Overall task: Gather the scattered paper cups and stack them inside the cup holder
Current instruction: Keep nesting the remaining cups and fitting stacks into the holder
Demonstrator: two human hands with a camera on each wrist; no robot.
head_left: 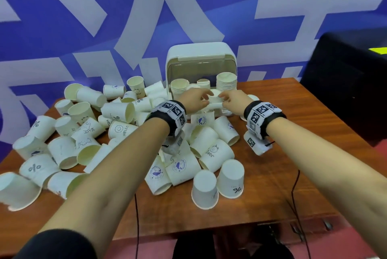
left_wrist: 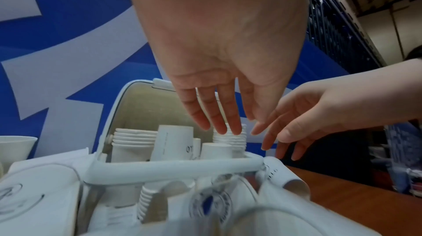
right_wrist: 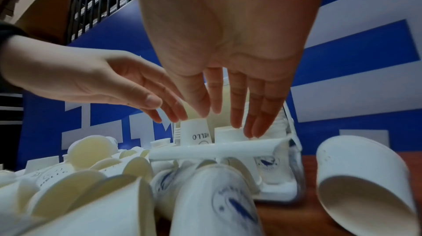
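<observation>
Both hands are reaching over the front rail of the cup holder (head_left: pixel 201 64), the white box with its lid tipped back at the far edge of the table (head_left: pixel 272 175). The left hand (left_wrist: pixel 219 84) is hanging with straight, slightly spread fingers, holding nothing, its fingertips (left_wrist: pixel 235 129) hovering just above the cups inside the holder. The right hand (right_wrist: pixel 230 77) is doing the same, fingers straight and empty, tips just over an upside-down cup (right_wrist: pixel 196 131) printed HELLO that is standing in the holder beside a second upturned cup (right_wrist: pixel 228 134).

Upright stacks (head_left: pixel 226 83) are sitting at the holder's left and right ends, so these two upturned cups in the middle are probably the ones being settled. To do this well, I would be pressing each cup straight down by its base with flat fingertips, keeping it square so it is not wedging against the neighbouring stack or the rail. Thin paper is likely to crumple under a sideways squeeze.

Most of the loose cups (head_left: pixel 88 133) are lying in front of and to the left of the holder, some on their sides, some mouth-down, so a great deal of gathering is remaining.
</observation>
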